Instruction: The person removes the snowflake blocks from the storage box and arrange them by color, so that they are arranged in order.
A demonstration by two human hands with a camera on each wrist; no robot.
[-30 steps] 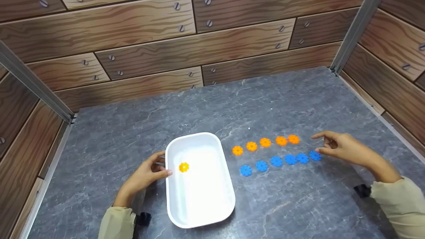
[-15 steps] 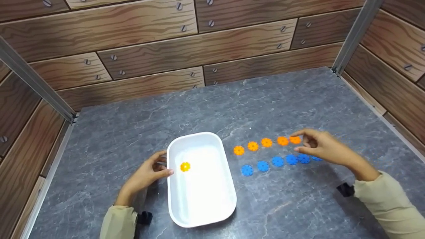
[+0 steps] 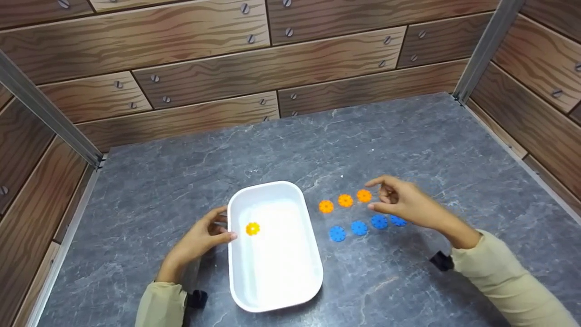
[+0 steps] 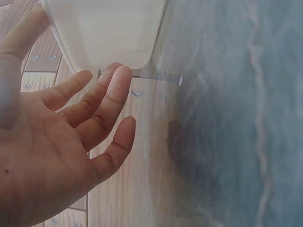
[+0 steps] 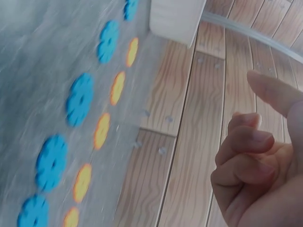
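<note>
My left hand (image 3: 195, 243) holds the left side of a white tub (image 3: 281, 263), thumb over the rim and fingers at the outer wall. In the left wrist view, fingertips meet the outside of the tub (image 4: 109, 33). One orange flower-shaped disc (image 3: 253, 228) lies inside the tub. To the tub's right are a row of orange discs (image 3: 345, 200) and a nearer row of blue discs (image 3: 359, 228). Over their right ends hovers my right hand (image 3: 408, 203), holding nothing, index finger and thumb apart, other fingers loosely bent. It hides some discs, though several show in the right wrist view.
A grey marbled tabletop (image 3: 190, 181) lies under everything. Wood-patterned panels (image 3: 204, 81) stand at the back and both sides, joined by metal corner posts (image 3: 481, 50). Each wrist has a dark strap piece below the sleeve.
My right hand has moved left from beyond the right ends of the rows to above them, covering more discs. The left hand and tub have stayed in place.
</note>
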